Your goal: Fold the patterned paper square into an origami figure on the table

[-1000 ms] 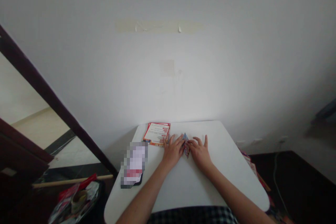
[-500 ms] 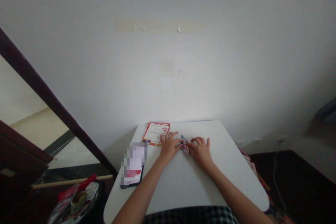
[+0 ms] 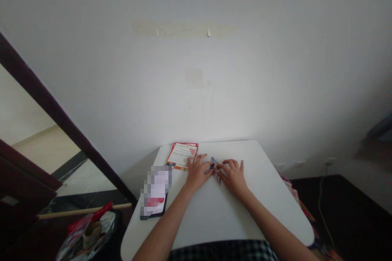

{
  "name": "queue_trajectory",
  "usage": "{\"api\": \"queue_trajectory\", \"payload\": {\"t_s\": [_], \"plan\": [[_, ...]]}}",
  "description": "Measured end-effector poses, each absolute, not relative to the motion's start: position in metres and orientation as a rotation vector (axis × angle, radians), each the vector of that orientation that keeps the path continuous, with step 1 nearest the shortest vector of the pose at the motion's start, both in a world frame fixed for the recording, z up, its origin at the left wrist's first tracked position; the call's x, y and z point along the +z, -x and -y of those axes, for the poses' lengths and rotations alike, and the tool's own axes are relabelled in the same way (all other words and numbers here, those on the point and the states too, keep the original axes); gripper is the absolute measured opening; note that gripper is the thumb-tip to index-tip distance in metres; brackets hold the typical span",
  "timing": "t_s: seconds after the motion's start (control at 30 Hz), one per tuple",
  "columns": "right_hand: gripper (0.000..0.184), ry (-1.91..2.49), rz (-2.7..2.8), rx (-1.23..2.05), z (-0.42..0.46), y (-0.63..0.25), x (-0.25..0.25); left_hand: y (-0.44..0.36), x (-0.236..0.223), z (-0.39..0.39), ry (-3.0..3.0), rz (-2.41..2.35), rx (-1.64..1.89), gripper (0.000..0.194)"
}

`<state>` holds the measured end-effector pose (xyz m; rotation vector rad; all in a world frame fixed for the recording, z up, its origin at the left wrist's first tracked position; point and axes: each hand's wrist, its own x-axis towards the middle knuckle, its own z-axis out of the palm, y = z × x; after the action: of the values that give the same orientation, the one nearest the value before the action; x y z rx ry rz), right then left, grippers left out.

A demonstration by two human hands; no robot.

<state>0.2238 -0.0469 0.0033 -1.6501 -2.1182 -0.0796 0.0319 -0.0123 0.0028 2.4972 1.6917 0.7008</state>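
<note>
The small folded paper piece (image 3: pixel 217 177), patterned in bluish and reddish tones, lies on the white table (image 3: pixel 214 216) in the gap between the two hands, to the right of the left hand (image 3: pixel 197 172) and to the left of the right hand (image 3: pixel 233 175). Its long axis runs mostly away from the wearer but slants: the bluish far tip leans left, toward the left fingers, while the reddish near tip points right, beneath the right fingertips. Neither hand is clearly nearer, as thumb and forefinger of each meet the paper from opposite sides around its far half and middle, leaving the near tip uncovered. The remaining fingers of both hands are spread or loosely bent, away from the paper. At this size I cannot tell whether either thumb and forefinger are pinched closed on the paper or merely rest against its edges. Beyond the left hand, its raised fingers overlap the corner of the printed cards (image 3: pixel 181 155); the phone (image 3: pixel 157 189), partly blurred out, lies apart, at the table's left side.
</note>
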Motion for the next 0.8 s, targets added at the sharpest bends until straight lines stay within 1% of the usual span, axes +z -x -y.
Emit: {"api": "queue_trajectory", "payload": {"t_s": [0.13,0.53,0.8], "plan": [[0.026,1.646,2.106,-0.082,0.047,-0.2236,0.0031,-0.031,0.0019,0.012,-2.514,-1.685,0.657,0.036],[0.023,1.633,2.069,-0.1,0.0455,-0.2259,-0.003,-0.0301,0.0063,0.0154,-2.583,-1.623,0.572,0.03],[0.023,1.635,2.071,-0.118,0.0477,-0.2251,0.0012,-0.0297,0.0068,0.0208,-2.549,-1.646,0.527,0.035]]}}
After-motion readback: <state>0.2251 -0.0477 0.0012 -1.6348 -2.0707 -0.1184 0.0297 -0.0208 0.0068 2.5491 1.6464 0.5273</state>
